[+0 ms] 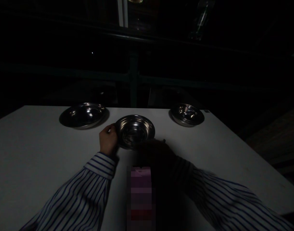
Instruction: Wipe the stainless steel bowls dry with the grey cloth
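Note:
A shiny round metal bowl is in the middle of the white table, its open side facing me. My left hand is closed on its left rim, thumb and fingers pinched together there. My right hand lies in deep shadow at the bowl's near right edge. It overlaps the rim, but its fingers are too dark to make out, so I cannot tell whether it grips. Striped sleeves cover both forearms.
A wider metal bowl rests at the table's far left. Several smaller metal bowls, apparently nested, stand near the far right corner. The white table ends at a dark background. A pixelated pink and purple patch covers something below the bowl.

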`<act>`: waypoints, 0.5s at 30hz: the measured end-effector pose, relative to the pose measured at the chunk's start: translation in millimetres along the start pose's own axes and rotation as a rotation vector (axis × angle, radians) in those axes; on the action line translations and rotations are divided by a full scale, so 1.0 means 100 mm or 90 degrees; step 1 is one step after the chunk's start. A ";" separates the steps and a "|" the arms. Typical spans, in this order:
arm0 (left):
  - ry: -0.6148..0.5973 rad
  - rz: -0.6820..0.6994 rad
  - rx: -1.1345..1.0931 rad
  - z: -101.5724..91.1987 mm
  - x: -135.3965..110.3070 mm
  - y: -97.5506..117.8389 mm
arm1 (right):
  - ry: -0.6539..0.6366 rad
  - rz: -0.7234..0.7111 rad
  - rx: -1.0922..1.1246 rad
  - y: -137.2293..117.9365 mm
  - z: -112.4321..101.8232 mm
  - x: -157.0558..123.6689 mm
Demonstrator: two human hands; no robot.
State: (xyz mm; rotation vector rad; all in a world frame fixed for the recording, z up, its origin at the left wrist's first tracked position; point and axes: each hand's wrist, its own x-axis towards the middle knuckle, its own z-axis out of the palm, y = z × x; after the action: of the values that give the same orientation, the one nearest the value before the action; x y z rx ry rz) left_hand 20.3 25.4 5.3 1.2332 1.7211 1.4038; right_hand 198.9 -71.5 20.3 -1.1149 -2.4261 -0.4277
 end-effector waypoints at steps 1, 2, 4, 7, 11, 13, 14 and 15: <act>0.001 0.001 0.000 0.00 0.00 0.00 | -0.031 0.024 0.007 0.08 -0.04 -0.05; 0.003 0.001 0.001 0.00 0.00 0.00 | -0.061 0.011 0.004 0.14 -0.08 -0.09; 0.007 0.000 0.002 0.01 0.00 0.00 | -0.095 0.046 -0.002 0.16 -0.09 -0.12; 0.005 0.000 0.003 0.01 0.00 0.00 | -0.023 0.063 -0.026 -0.05 0.03 -0.04; -0.010 0.002 0.004 0.00 -0.01 0.01 | 0.012 -0.001 -0.026 -0.17 0.10 0.02; -0.011 0.004 0.007 0.00 -0.02 0.03 | -0.040 -0.009 -0.006 -0.04 0.02 -0.04; -0.010 0.005 0.008 -0.01 -0.03 0.04 | -0.060 0.002 -0.003 0.05 -0.03 -0.09; -0.009 0.007 0.010 -0.01 -0.03 0.05 | -0.082 0.025 -0.006 0.12 -0.08 -0.13</act>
State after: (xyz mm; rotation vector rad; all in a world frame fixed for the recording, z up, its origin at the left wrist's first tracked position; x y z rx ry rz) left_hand 22.4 22.1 10.2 1.2593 1.7207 1.3872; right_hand 217.5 -75.8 21.5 -1.2269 -2.5101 -0.3664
